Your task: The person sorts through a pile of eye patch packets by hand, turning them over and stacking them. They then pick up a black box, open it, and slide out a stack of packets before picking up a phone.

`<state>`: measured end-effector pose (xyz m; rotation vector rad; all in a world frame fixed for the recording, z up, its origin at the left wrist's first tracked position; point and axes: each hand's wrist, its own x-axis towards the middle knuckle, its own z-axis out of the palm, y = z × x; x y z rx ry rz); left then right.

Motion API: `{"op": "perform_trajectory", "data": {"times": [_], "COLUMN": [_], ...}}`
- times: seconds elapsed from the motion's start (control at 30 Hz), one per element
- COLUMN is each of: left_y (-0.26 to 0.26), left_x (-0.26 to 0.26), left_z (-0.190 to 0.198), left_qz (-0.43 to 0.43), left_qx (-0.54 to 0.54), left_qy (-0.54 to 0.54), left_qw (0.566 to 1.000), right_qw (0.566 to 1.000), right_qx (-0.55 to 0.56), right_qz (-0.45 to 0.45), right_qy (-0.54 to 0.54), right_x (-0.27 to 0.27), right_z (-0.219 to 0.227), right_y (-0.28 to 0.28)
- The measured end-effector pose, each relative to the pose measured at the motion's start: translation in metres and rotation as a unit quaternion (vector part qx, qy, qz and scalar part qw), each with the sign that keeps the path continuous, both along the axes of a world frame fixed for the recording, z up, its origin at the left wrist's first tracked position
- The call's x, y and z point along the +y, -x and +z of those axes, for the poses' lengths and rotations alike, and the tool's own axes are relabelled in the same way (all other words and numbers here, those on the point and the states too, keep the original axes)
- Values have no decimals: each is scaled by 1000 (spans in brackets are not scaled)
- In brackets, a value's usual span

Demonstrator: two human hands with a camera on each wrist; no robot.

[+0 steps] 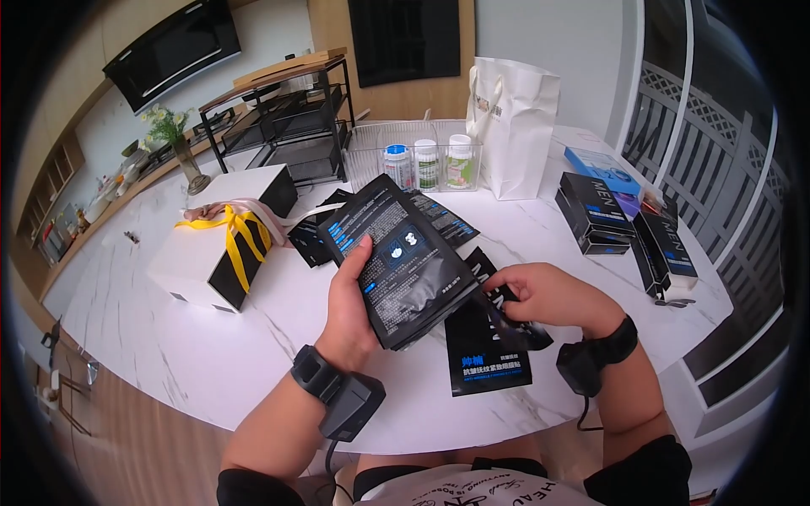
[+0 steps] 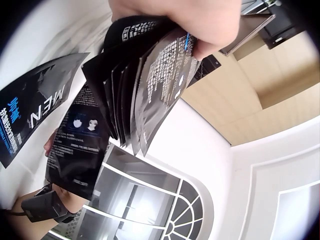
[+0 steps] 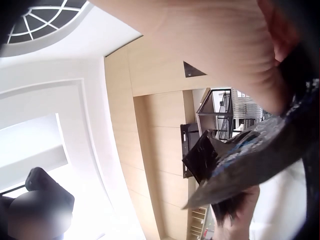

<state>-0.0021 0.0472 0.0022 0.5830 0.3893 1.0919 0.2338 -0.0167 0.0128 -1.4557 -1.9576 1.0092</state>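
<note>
My left hand (image 1: 344,310) grips a thick stack of black foil sachets (image 1: 403,270), thumb on top, printed backs facing up. From the left wrist view, the stack (image 2: 159,82) fans apart into several layers at its lower end. Just to the right, my right hand (image 1: 553,293) pinches a single black sachet (image 1: 525,334), whose printed back (image 2: 80,145) shows in the left wrist view. Beneath it, a black sachet (image 1: 488,371) marked MEN lies on the white marbled table (image 1: 354,409). More black sachets (image 1: 447,221) lie behind the stack, partly hidden by it.
At the left sits a white and black box (image 1: 198,274) with a yellow ribbon (image 1: 245,249). Behind stand a clear organizer (image 1: 363,164) with bottles, a white paper bag (image 1: 515,126) and a black rack (image 1: 337,118). Black MEN boxes (image 1: 591,215) lie at the right.
</note>
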Motion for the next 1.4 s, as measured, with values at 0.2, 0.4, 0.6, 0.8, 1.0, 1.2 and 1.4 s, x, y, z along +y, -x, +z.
{"op": "perform_trajectory", "data": {"times": [0.2, 0.4, 0.6, 0.8, 1.0, 1.2, 1.4], "left_y": [1, -12, -22, -21, -22, -26, -29], "left_x": [-4, -9, -27, -27, -25, -33, -43], "left_z": [5, -13, -7, -8, -15, -12, -10], "left_qz": [-5, -14, -15, -84, -98, -22, -59], "left_qx": [-27, 88, 148, 148, 143, 165, 139], "left_qy": [-26, -1, -37, -19, 8, -84, -139], "left_qw": [999, 996, 988, 985, 985, 982, 979], "right_qw": [982, 973, 974, 975, 895, 801, 856], "right_qx": [-185, 72, 156, 139, 242, -122, -131], "right_qz": [33, -154, -105, -174, -204, -190, -30], "right_qy": [20, -159, -126, -3, -313, -555, -499], "right_x": [-10, 1, -1, -7, 8, -4, -3], "right_z": [10, 5, -4, 13, -3, 17, 5], "right_y": [7, 16, 33, 36, 24, 28, 46]}}
